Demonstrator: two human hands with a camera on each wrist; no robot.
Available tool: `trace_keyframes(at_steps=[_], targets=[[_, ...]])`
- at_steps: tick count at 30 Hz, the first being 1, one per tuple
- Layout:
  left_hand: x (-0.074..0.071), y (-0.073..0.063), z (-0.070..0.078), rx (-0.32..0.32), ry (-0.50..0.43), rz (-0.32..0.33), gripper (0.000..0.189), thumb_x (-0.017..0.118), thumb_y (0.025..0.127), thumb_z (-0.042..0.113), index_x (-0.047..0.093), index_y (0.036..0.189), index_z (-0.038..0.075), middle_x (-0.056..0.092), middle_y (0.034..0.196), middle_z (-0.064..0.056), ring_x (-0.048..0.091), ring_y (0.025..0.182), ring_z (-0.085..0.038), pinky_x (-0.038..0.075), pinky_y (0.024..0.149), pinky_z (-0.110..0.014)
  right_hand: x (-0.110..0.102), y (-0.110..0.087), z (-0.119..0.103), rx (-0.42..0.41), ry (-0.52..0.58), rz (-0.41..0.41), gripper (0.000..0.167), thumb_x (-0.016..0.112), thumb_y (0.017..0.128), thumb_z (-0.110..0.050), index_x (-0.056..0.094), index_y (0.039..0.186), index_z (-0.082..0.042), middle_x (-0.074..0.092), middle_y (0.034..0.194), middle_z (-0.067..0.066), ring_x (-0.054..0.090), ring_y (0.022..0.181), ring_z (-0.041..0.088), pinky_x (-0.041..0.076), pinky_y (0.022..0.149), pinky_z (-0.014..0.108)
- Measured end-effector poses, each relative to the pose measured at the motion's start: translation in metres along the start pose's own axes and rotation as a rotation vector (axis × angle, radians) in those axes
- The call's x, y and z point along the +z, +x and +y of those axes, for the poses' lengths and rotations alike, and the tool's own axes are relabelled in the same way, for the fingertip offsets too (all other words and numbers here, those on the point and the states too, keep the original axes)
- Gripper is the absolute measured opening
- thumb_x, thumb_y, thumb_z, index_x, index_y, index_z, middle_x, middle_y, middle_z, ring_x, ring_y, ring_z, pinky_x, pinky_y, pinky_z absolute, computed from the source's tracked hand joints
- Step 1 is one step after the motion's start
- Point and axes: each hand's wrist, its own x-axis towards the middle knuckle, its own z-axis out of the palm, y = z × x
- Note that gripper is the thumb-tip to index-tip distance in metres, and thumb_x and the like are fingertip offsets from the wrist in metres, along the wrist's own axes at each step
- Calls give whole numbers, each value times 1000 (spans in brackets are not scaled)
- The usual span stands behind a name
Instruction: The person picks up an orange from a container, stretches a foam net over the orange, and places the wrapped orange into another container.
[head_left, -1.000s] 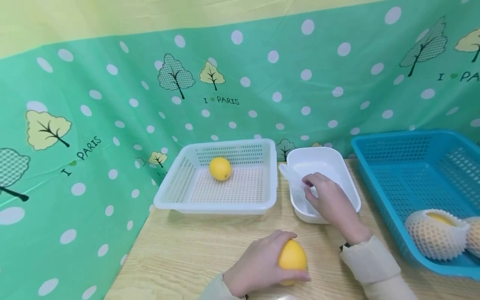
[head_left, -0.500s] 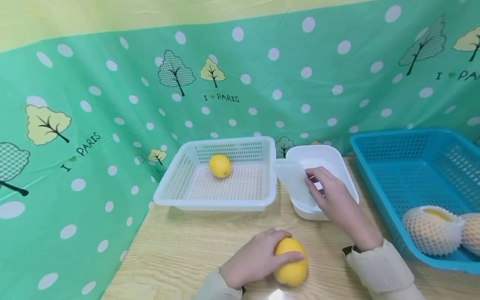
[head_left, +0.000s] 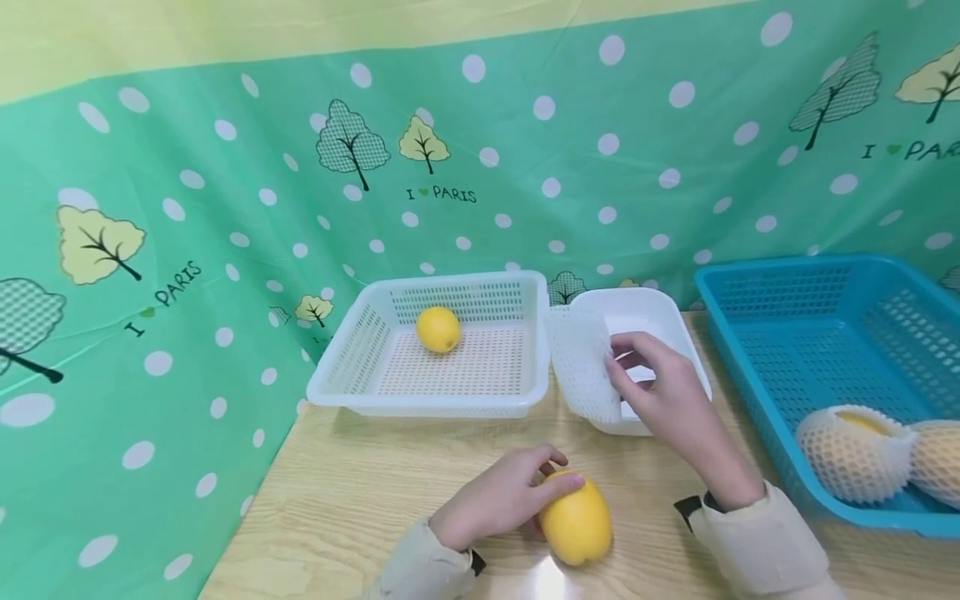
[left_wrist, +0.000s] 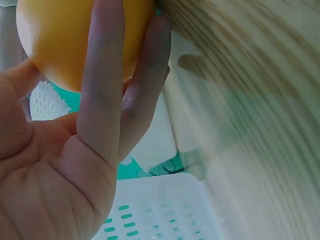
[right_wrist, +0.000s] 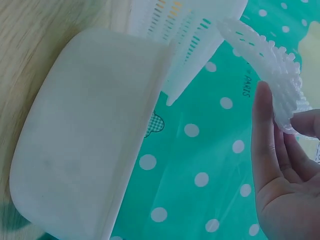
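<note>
My left hand point(head_left: 498, 498) holds a smooth yellow oval fruit point(head_left: 579, 527) low over the wooden table, thumb on top. In the left wrist view the fingers point(left_wrist: 102, 75) lie along the fruit's side. The right hand point(head_left: 667, 392) pinches a white foam fruit net point(head_left: 581, 362) between thumb and fingertips. This net hangs flattened over the left part of a white plastic box point(head_left: 637, 310), which it partly hides. From the right wrist, the net point(right_wrist: 275, 65) appears curved, with a scalloped edge, above the box's side.
Left of the box stands a white slotted basket point(head_left: 442, 408) with one yellow fruit point(head_left: 438, 330) inside. A blue basket point(head_left: 750, 433) at the right holds fruit in foam nets point(head_left: 855, 458). A green dotted curtain point(head_left: 487, 225) hangs behind the table point(head_left: 345, 500).
The right hand has raised the foam net from inside the white box, and it now hangs more upright. The left hand has shifted slightly left and turned the fruit, its thumb moving on top.
</note>
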Motion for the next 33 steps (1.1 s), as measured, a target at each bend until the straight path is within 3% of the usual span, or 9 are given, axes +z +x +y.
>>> trace_keyframes(at_steps=[2,6,9,12,15,18,24,33], targets=[[-2,0,1,13,78,9,56,55,97,56,61,125,8,67,101,1,65,65,-7,57,59,-26,0,-1,-1,11,18,-3,15,64,96,-7,65,110,-2,68,99,10,63,88,20,60,65,23],[-12,-2,9,8,267,60,68,50,95,64,53,137,11,67,118,-2,66,95,-11,56,82,-30,-2,-1,-3,28,60,-9,16,65,95,-6,65,110,-1,67,99,10,63,85,16,58,63,18],[-20,-5,19,25,285,129,68,54,95,60,44,145,16,62,131,-3,63,109,-15,55,89,-36,-3,-2,-5,49,107,-31,17,67,94,-6,65,110,0,67,99,12,63,82,12,59,61,21],[-22,-5,30,152,284,247,62,66,93,46,43,141,15,59,131,-3,61,111,-15,55,91,-31,-2,-5,-10,92,184,-62,20,69,93,-7,64,111,1,66,98,14,64,79,10,60,59,25],[-20,-4,36,311,352,379,59,79,85,34,47,129,12,57,120,-2,58,105,-13,53,90,-23,0,-8,-15,138,247,-95,23,69,93,-10,63,112,1,65,97,15,66,77,11,60,59,27],[-18,-4,39,393,407,448,60,85,78,31,49,121,11,54,113,-1,55,100,-12,51,89,-20,2,-10,-20,161,259,-127,25,69,94,-13,62,114,0,63,96,14,66,78,14,61,60,27],[-16,-4,37,410,447,466,53,87,76,29,54,114,13,54,110,2,56,99,-11,52,88,-20,8,-12,-23,156,254,-147,24,69,93,-12,62,113,0,64,96,13,66,79,20,61,60,29],[-15,0,29,495,306,428,36,80,84,17,57,111,10,62,107,0,59,101,-10,54,86,-19,15,-20,-24,161,350,-213,25,66,97,-16,63,117,-2,66,105,12,65,91,17,61,72,26]])
